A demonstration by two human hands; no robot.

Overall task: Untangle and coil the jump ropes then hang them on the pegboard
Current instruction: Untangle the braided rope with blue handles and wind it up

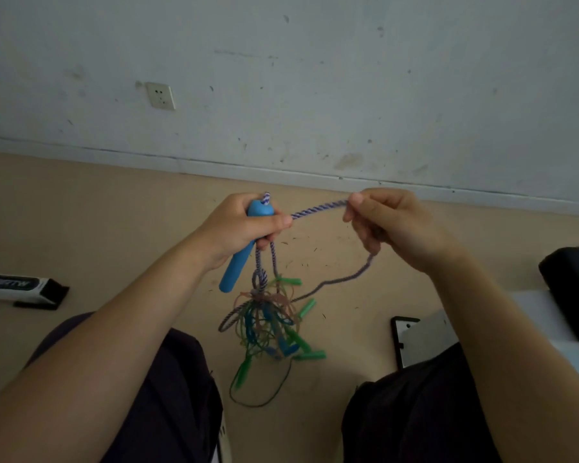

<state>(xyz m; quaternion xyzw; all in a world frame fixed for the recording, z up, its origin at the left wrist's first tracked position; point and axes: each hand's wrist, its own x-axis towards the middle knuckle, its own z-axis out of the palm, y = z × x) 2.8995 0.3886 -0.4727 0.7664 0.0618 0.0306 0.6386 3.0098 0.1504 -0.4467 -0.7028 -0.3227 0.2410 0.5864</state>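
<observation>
Right at the middle of the frame, the left hand (238, 225) grips a blue handle (239, 259), fingers curled round its upper part so the handle slants down and to the left below the fist. A purple-and-white braided rope (318, 208) pokes out of the handle's top and also runs from the left thumb across to the right hand (388, 225), which pinches it between thumb and forefinger at about the same height — the stretch between the two hands sags only slightly. From the right hand the rope drops in a loose curve down and to the left, back into the tangle (268, 319) that hangs below the left hand at lower centre. That tangle is a knot of thin cords in blue, green and brownish tones, with several green handles (306, 309) sticking out of it; it is blurred, so which cord belongs to which handle cannot be told. A thin dark cord (274, 392) trails from the bottom of the tangle in a loop over the tan floor (81, 212). Dark trouser legs fill the lower corners. At the left edge lies a black and white box (20, 287), and a wall socket (161, 95) sits at upper left.
</observation>
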